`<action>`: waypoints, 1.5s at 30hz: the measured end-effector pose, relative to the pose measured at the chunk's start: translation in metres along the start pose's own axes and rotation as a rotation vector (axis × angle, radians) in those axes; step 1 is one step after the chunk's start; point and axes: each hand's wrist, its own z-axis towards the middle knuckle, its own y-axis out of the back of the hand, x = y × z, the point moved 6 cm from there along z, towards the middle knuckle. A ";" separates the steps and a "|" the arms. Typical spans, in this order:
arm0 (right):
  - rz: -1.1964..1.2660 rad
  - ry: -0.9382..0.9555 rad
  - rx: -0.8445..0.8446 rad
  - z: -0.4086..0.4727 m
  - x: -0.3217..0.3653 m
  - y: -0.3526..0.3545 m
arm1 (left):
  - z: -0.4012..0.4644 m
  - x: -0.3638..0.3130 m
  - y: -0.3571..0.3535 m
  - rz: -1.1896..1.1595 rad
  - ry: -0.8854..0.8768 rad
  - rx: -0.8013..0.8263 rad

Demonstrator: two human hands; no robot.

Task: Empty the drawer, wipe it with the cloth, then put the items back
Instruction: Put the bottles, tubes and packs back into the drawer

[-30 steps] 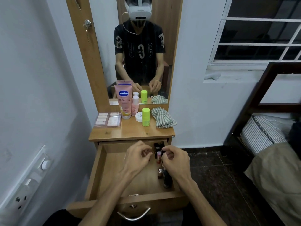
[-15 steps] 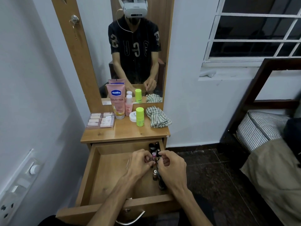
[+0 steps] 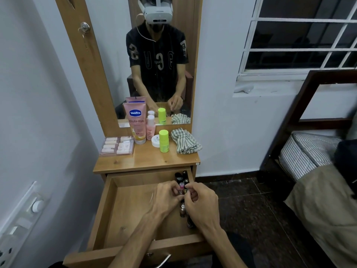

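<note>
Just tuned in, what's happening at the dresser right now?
A person sits at an open drawer with both hands inside it. The left hand and right hand meet over a row of small bottles along the drawer's right side, pinching a pink-capped one between them. The rest of the drawer floor looks bare. On the dresser top stand a Vaseline tube, a green-capped bottle and other toiletries, with the striped cloth lying unused beside them.

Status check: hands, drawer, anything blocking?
Both hands, left hand and right hand, pinch small bottles at the right side of the open drawer. Cloth lies unused on the tabletop. Nothing blocking.
</note>
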 end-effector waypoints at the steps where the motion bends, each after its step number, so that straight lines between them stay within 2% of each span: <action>1: 0.005 -0.003 -0.001 0.000 0.000 0.000 | -0.001 -0.001 0.000 -0.009 0.007 0.004; 6: 0.021 -0.007 -0.011 0.000 0.003 0.002 | -0.005 -0.003 0.005 -0.029 0.013 0.025; 10: 0.039 -0.044 -0.020 0.007 0.000 0.000 | -0.009 0.005 0.017 -0.054 0.137 0.021; 15: 0.057 -0.096 -0.002 0.044 0.016 -0.010 | -0.013 0.008 0.035 -0.171 0.133 -0.156; 21: 0.029 0.008 -0.008 0.124 0.064 -0.028 | -0.016 0.011 0.047 -0.174 0.152 -0.335; 23: -0.055 0.059 0.031 0.150 0.076 -0.039 | -0.018 0.011 0.049 -0.133 0.169 -0.367; 28: -0.314 0.111 0.262 0.182 0.077 -0.075 | -0.018 0.014 0.054 -0.078 0.153 -0.415; 33: -0.226 0.069 0.208 0.175 0.065 -0.062 | -0.019 0.013 0.061 -0.044 0.145 -0.471; 39: -0.057 -0.007 0.206 0.119 0.061 -0.014 | -0.017 0.015 0.060 -0.018 0.146 -0.464; 41: -0.047 -0.004 0.251 0.096 0.060 -0.002 | -0.017 0.016 0.058 -0.008 0.151 -0.446; 45: -0.070 -0.018 0.448 0.055 0.054 0.009 | -0.018 0.021 0.053 -0.003 0.159 -0.411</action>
